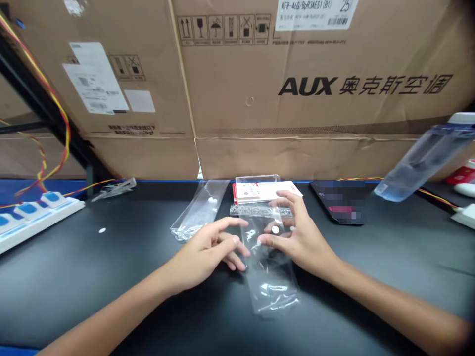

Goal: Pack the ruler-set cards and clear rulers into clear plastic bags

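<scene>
1. A clear zip-top plastic bag lies on the black tabletop, centred in front of the person, its mouth strip raised toward the back; whether it is sealed cannot be told.
2. A small round white disc sits inside its upper part.
3. The right hand pinches the upper bag between thumb and fingers.
4. The left hand is spread, fingertips just beside the bag's left edge, with no clear hold.
5. Left of it, a second clear plastic bag lies flat, holding a white disc.
6. A loose white disc lies further left, outside any bag.
7. Behind the hands are a red-and-white printed card box and a clear plastic tray.
8. Further right, a tilted clear plastic bottle shows.
</scene>
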### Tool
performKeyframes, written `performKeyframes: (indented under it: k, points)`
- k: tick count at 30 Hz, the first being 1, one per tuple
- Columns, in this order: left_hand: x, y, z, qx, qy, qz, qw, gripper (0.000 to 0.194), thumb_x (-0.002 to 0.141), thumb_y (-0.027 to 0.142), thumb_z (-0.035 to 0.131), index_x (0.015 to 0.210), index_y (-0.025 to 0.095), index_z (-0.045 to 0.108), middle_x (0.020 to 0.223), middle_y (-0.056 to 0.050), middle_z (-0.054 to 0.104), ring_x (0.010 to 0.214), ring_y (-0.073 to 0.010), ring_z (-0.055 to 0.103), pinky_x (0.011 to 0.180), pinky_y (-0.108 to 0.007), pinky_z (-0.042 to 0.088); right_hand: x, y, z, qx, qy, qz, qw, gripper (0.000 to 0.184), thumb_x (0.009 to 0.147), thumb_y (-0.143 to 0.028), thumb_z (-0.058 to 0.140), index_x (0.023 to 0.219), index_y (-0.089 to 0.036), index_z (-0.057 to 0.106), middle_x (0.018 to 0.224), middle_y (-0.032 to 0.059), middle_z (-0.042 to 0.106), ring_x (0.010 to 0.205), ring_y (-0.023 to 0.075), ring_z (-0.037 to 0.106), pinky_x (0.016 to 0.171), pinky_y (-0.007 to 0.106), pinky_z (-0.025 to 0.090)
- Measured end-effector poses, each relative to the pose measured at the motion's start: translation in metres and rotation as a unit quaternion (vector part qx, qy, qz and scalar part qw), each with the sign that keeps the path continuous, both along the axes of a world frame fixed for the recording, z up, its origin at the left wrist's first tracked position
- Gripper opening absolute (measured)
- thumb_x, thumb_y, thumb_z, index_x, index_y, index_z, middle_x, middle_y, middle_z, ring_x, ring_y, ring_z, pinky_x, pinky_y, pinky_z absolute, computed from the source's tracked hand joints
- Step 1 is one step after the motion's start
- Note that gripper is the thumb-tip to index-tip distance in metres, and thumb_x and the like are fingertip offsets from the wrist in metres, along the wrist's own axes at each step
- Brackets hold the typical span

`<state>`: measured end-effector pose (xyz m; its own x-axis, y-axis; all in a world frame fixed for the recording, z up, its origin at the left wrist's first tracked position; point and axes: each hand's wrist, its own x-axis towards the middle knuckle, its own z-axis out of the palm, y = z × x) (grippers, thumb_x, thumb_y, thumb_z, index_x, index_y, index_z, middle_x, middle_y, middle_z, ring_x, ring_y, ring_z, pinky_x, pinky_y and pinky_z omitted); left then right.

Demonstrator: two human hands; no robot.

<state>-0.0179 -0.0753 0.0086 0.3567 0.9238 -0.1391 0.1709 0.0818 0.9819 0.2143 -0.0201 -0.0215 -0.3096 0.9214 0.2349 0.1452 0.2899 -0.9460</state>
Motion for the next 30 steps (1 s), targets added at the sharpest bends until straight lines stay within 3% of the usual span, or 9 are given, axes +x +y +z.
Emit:
performKeyframes:
  k: [3,6,8,10,15,20,24,27,30]
  points:
    - [-0.002,0.002,-0.003,0.147,0.077,0.112,0.980,0.046,0.094,0.033,0.061,0.136,0.024,0.044,0.124,-0.012,0.063,0.098,-0.0231,0.071,0.083,-0.040,0.057,-0.002,-0.007,0.005,-0.068,0.036,0.064,0.995,0.084,0.077,-0.037,0.083,0.142,-0.038,0.029,0.117,0.0041,0.055,0.071,0.0160,0.068,0.054,0.034,0.064]
    - [-0.002,-0.001,-0.007,0.417,0.203,0.202,0.862,0.063,0.087,0.020,0.066,0.143,0.028,0.038,0.140,-0.012,0.050,0.126,-0.0274,0.056,0.098,-0.044,0.050,-0.005,-0.015,0.007,-0.142,0.017,0.147,0.979,0.080,0.083,-0.037,0.078,0.146,-0.039,0.029,0.097,-0.0019,0.059,0.057,0.0128,0.066,0.050,0.032,0.062]
    - [0.000,-0.006,-0.007,0.537,0.273,0.169,0.780,0.064,0.084,0.014,0.066,0.142,0.028,0.042,0.142,-0.011,0.050,0.134,-0.0295,0.048,0.108,-0.049,0.041,-0.006,-0.018,0.008,-0.172,-0.003,0.181,0.968,0.080,0.082,-0.035,0.080,0.146,-0.038,0.032,0.096,-0.0022,0.059,0.057,0.0125,0.065,0.049,0.030,0.060]
    - [0.004,-0.013,-0.005,0.577,0.316,0.093,0.748,0.056,0.085,0.011,0.063,0.138,0.027,0.049,0.141,-0.010,0.054,0.136,-0.0294,0.046,0.115,-0.052,0.030,-0.006,-0.020,0.008,-0.186,-0.010,0.199,0.962,0.082,0.077,-0.029,0.083,0.143,-0.037,0.035,0.099,-0.0013,0.059,0.062,0.0129,0.066,0.051,0.028,0.059]
    - [0.011,-0.019,-0.008,0.531,0.328,-0.090,0.776,0.041,0.088,0.004,0.052,0.124,0.022,0.058,0.120,-0.005,0.067,0.121,-0.0218,0.058,0.114,-0.048,0.023,-0.005,-0.018,0.008,-0.183,-0.017,0.235,0.955,0.088,0.070,-0.017,0.087,0.141,-0.032,0.038,0.105,-0.0001,0.062,0.081,0.0138,0.065,0.074,0.029,0.059]
    - [0.005,-0.015,-0.008,0.519,0.294,-0.087,0.798,0.016,0.079,0.003,0.052,0.082,0.019,0.051,0.086,-0.003,0.059,0.087,-0.0187,0.056,0.091,-0.041,0.037,-0.001,-0.010,0.003,-0.164,-0.063,0.228,0.958,0.066,0.077,-0.027,0.084,0.133,-0.028,0.049,0.100,0.0000,0.063,0.074,0.0127,0.063,0.067,0.028,0.055]
    - [0.001,-0.015,-0.002,0.498,0.287,-0.122,0.809,0.023,0.070,0.003,0.050,0.079,0.020,0.039,0.077,0.000,0.051,0.080,-0.0173,0.051,0.093,-0.042,0.036,0.009,0.001,0.006,-0.072,-0.129,0.189,0.971,0.038,0.078,-0.035,0.083,0.109,-0.021,0.066,0.095,0.0031,0.068,0.084,0.0180,0.066,0.075,0.032,0.055]
    - [0.000,-0.015,-0.002,0.485,0.298,-0.139,0.810,0.023,0.070,0.004,0.048,0.078,0.021,0.035,0.071,0.002,0.044,0.068,-0.0146,0.041,0.091,-0.040,0.036,0.016,0.011,0.017,-0.072,-0.065,0.195,0.976,0.038,0.079,-0.038,0.082,0.110,-0.021,0.068,0.109,0.0068,0.069,0.102,0.0237,0.067,0.088,0.037,0.057]
    - [0.001,-0.016,-0.005,0.470,0.314,-0.160,0.809,0.022,0.070,0.005,0.048,0.079,0.021,0.036,0.070,0.002,0.041,0.065,-0.0150,0.036,0.083,-0.038,0.035,0.016,0.032,0.028,-0.006,-0.028,0.133,0.991,0.030,0.086,-0.040,0.075,0.109,-0.021,0.067,0.114,0.0084,0.069,0.107,0.0253,0.067,0.090,0.038,0.057]
